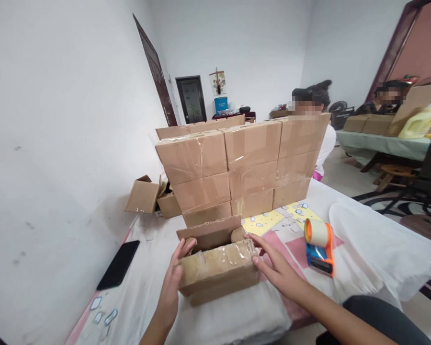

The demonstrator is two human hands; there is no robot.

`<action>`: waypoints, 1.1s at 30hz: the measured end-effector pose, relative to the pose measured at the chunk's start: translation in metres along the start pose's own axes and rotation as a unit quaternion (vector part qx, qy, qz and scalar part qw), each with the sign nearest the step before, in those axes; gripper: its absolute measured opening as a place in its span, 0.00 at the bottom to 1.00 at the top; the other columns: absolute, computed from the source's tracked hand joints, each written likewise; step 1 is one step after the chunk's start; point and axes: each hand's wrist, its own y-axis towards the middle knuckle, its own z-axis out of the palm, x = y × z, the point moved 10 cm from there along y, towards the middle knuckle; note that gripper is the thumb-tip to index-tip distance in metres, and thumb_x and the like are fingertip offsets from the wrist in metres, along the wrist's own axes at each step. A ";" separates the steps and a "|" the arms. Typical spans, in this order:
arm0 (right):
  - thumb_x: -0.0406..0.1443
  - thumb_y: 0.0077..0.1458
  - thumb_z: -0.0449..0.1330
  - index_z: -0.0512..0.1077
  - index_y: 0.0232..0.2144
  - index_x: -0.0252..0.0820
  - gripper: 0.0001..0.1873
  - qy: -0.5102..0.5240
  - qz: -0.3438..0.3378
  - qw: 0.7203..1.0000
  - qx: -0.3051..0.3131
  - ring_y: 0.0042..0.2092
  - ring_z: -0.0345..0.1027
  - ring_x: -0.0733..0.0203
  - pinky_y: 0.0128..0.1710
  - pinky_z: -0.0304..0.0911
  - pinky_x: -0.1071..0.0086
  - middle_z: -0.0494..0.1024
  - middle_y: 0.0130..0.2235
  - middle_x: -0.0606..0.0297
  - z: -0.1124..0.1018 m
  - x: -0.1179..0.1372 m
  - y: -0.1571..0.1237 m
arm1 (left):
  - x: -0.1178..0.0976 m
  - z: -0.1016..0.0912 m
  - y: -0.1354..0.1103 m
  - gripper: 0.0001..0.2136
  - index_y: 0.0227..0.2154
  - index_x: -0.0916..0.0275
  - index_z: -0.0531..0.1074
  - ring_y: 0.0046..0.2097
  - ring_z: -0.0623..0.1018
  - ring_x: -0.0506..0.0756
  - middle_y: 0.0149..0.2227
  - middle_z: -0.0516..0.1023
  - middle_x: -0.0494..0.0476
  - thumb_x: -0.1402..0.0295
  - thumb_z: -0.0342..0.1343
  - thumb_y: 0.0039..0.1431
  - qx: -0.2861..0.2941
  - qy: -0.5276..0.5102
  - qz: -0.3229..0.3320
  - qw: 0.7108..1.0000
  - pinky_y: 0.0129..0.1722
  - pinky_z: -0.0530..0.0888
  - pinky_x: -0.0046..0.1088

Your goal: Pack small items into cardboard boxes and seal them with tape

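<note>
A small cardboard box (219, 270) lies on the covered table (366, 239) in front of me, its far flap (210, 232) standing open and clear tape shining on its near side. My left hand (172, 282) presses flat against the box's left end, thumb at the top edge. Against the right end rests my right hand (278, 268), fingers stretched out and touching the top corner. Both hands squeeze the box between them without wrapping round it.
A wall of taped cardboard boxes (244, 163) stands stacked behind the small box. An orange and blue tape dispenser (319, 247) lies to the right. A black phone (118, 263) lies at the left. Open boxes (147, 196) sit near the wall. Two people sit beyond the stack.
</note>
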 end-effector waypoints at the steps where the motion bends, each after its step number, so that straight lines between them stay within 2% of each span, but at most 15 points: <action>1: 0.46 0.66 0.52 0.59 0.65 0.53 0.27 0.007 0.000 1.000 -0.006 0.65 0.61 0.48 0.63 0.60 0.49 0.64 0.67 0.58 0.000 0.000 0.000 | 0.001 -0.003 0.001 0.31 0.69 0.51 0.52 0.70 0.58 0.64 0.67 0.64 0.60 0.50 0.48 0.66 -0.014 0.024 -0.008 1.000 0.71 0.48 0.51; 3: 0.46 0.66 0.52 0.58 0.66 0.52 0.28 0.023 0.000 0.999 -0.025 0.64 0.60 0.48 0.62 0.60 0.50 0.60 0.68 0.58 0.001 0.000 0.000 | -0.001 -0.009 0.001 0.33 0.69 0.49 0.51 0.71 0.56 0.64 0.69 0.59 0.57 0.56 0.54 0.64 -0.049 0.072 -0.003 0.996 0.71 0.50 0.50; 6: 0.44 0.65 0.52 0.53 0.68 0.51 0.32 0.051 0.025 0.998 -0.039 0.65 0.59 0.48 0.62 0.60 0.49 0.57 0.70 0.56 0.004 -0.009 0.002 | -0.002 -0.015 0.002 0.34 0.70 0.47 0.49 0.73 0.51 0.64 0.73 0.46 0.52 0.59 0.54 0.63 -0.089 0.098 -0.007 0.991 0.71 0.53 0.47; 9: 0.45 0.64 0.52 0.49 0.70 0.52 0.35 0.075 0.028 0.997 -0.012 0.68 0.54 0.47 0.64 0.56 0.46 0.55 0.70 0.55 0.011 -0.018 0.007 | 0.006 -0.011 0.003 0.37 0.71 0.41 0.39 0.73 0.49 0.62 0.74 0.44 0.48 0.59 0.51 0.63 -0.081 0.044 -0.062 0.994 0.70 0.56 0.46; 11: 0.47 0.65 0.53 0.47 0.71 0.52 0.36 0.081 0.009 0.997 0.012 0.71 0.47 0.47 0.67 0.51 0.45 0.51 0.72 0.56 0.013 -0.020 0.010 | 0.010 -0.011 0.005 0.39 0.70 0.38 0.36 0.73 0.50 0.61 0.74 0.45 0.46 0.59 0.52 0.62 -0.075 0.002 -0.085 0.994 0.69 0.59 0.45; 13: 0.50 0.64 0.53 0.43 0.72 0.53 0.40 0.081 -0.002 0.996 0.039 0.73 0.41 0.49 0.68 0.47 0.45 0.46 0.73 0.56 0.015 -0.023 0.011 | 0.011 -0.015 0.007 0.40 0.70 0.39 0.43 0.72 0.55 0.64 0.72 0.51 0.49 0.58 0.56 0.59 -0.072 -0.008 -0.093 0.993 0.67 0.61 0.46; 15: 0.53 0.62 0.57 0.39 0.72 0.51 0.46 0.079 -0.010 0.994 0.070 0.74 0.36 0.49 0.69 0.45 0.47 0.41 0.74 0.55 0.017 -0.026 0.012 | 0.012 -0.019 0.011 0.32 0.65 0.46 0.62 0.69 0.60 0.67 0.67 0.60 0.54 0.56 0.59 0.56 -0.058 0.017 -0.088 0.994 0.67 0.61 0.47; 17: 0.53 0.55 0.64 0.36 0.73 0.49 0.56 0.062 -0.022 0.993 0.096 0.74 0.34 0.48 0.71 0.41 0.48 0.38 0.74 0.53 0.020 -0.024 0.012 | 0.009 -0.021 0.014 0.21 0.49 0.55 0.78 0.67 0.62 0.68 0.61 0.66 0.58 0.53 0.59 0.55 -0.038 0.054 -0.063 0.996 0.68 0.58 0.47; 18: 0.52 0.52 0.68 0.35 0.73 0.48 0.60 0.049 -0.031 0.993 0.105 0.74 0.34 0.47 0.71 0.39 0.48 0.37 0.74 0.52 0.023 -0.022 0.012 | 0.008 -0.021 0.016 0.18 0.42 0.57 0.81 0.67 0.62 0.69 0.59 0.66 0.59 0.51 0.58 0.56 -0.033 0.069 -0.050 0.996 0.69 0.56 0.47; 20: 0.49 0.48 0.72 0.33 0.73 0.46 0.66 0.033 -0.047 0.992 0.113 0.74 0.35 0.45 0.71 0.37 0.48 0.38 0.74 0.49 0.029 -0.017 0.014 | 0.007 -0.022 0.017 0.18 0.39 0.58 0.81 0.67 0.61 0.67 0.58 0.67 0.58 0.50 0.57 0.57 -0.043 0.080 -0.039 0.995 0.70 0.54 0.46; 23: 0.47 0.48 0.71 0.30 0.72 0.45 0.67 0.064 -0.049 0.992 0.092 0.73 0.38 0.45 0.71 0.41 0.49 0.41 0.73 0.48 0.038 -0.011 0.018 | 0.014 -0.023 0.013 0.21 0.49 0.55 0.76 0.67 0.63 0.65 0.60 0.68 0.56 0.50 0.58 0.57 -0.095 0.044 -0.065 0.992 0.69 0.57 0.45; 27: 0.49 0.44 0.73 0.36 0.72 0.44 0.67 0.060 -0.078 0.994 0.038 0.73 0.37 0.44 0.71 0.39 0.49 0.44 0.72 0.47 0.029 -0.002 0.018 | 0.024 -0.017 0.003 0.27 0.57 0.55 0.69 0.65 0.66 0.64 0.60 0.70 0.56 0.54 0.59 0.55 -0.142 -0.020 -0.113 0.983 0.66 0.63 0.44; 30: 0.50 0.43 0.73 0.39 0.72 0.44 0.66 0.037 -0.095 0.995 0.023 0.73 0.40 0.42 0.71 0.40 0.48 0.46 0.71 0.47 0.012 0.000 0.010 | 0.022 -0.003 -0.001 0.25 0.56 0.55 0.71 0.66 0.65 0.63 0.59 0.72 0.57 0.57 0.59 0.54 -0.125 -0.012 -0.115 0.985 0.68 0.59 0.45; 33: 0.51 0.44 0.73 0.36 0.72 0.45 0.67 0.016 -0.079 0.995 0.059 0.72 0.40 0.42 0.71 0.42 0.48 0.44 0.72 0.46 0.000 -0.007 0.001 | 0.015 0.017 0.001 0.21 0.51 0.56 0.76 0.63 0.68 0.64 0.55 0.75 0.58 0.56 0.58 0.55 -0.065 0.050 -0.088 0.993 0.68 0.58 0.47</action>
